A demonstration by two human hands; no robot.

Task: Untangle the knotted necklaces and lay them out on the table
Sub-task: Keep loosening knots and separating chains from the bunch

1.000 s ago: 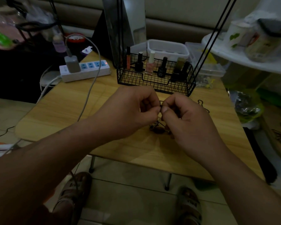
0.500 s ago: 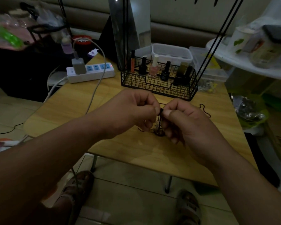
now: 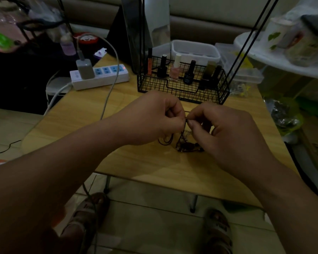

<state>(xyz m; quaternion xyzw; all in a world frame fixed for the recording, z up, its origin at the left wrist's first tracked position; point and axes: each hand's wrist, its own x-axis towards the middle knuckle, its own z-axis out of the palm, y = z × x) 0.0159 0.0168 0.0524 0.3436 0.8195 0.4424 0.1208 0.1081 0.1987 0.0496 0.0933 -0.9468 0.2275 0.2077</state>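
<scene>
Little had moved in the last half second: your hands stayed fingertip to fingertip, only drifting slightly nearer to you over the table. Your left hand and right hand each pinched the same dark cord between thumb and forefinger, with the other fingers curled. The knotted necklaces hung from that pinch, their lower part resting on the wood just beneath your hands. A brown loop lay under your left palm. It would have served you to work the strand loose gently and not tug the knot tight. The wire basket and power strip stood behind, as before.
</scene>
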